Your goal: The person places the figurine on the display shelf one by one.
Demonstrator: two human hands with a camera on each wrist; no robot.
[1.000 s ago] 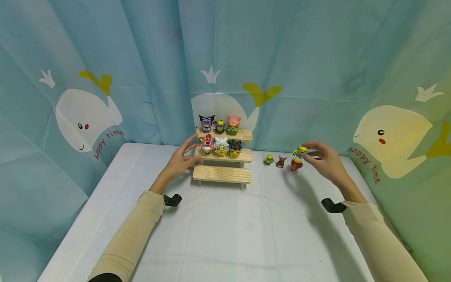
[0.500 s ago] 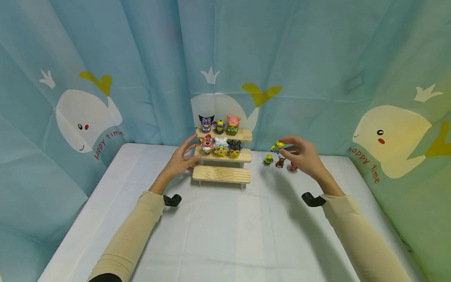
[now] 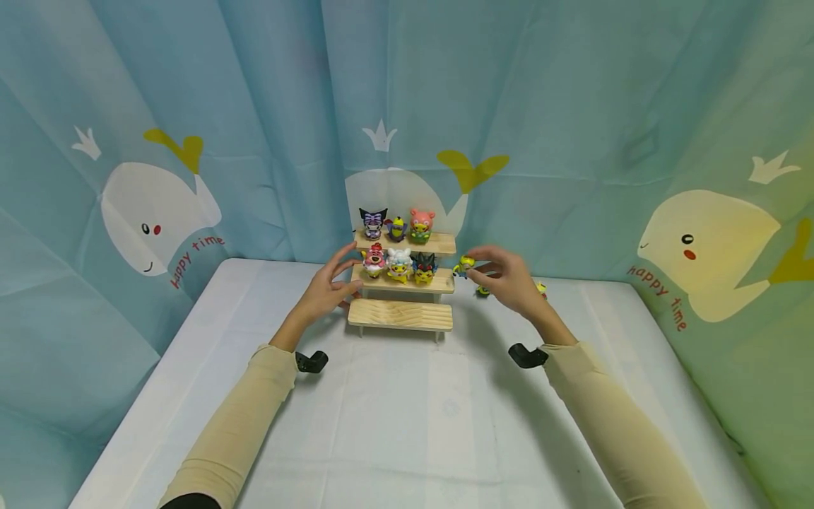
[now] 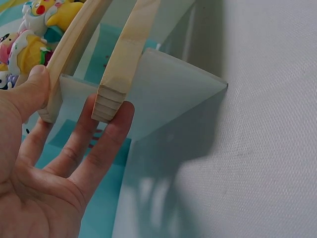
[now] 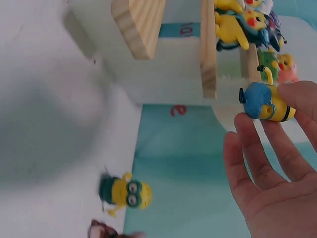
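Observation:
A three-step wooden display stand (image 3: 400,314) stands at the back of the table. Its top step holds three figurines, including a pink bear-eared one (image 3: 422,225). Three more line the middle step, a white-hooded one (image 3: 398,264) at their centre; the bottom step is bare. My left hand (image 3: 326,291) grips the stand's left end, thumb and fingertips on the planks (image 4: 113,94). Between thumb and fingers, my right hand (image 3: 509,284) pinches a Minion figurine (image 5: 267,101) in blue overalls. The figurine is in the air beside the middle step's right end.
On the table right of the stand, another Minion figurine (image 5: 121,192) stands beside a brown figurine (image 5: 101,230), both partly hidden in the head view. A further small figurine (image 3: 541,288) shows behind my right wrist. A blue whale-print curtain (image 3: 559,141) hangs behind.
My right hand has carried the Minion figurine leftward, from above the loose figurines at the right to the stand's right side. My left hand has stayed on the stand.

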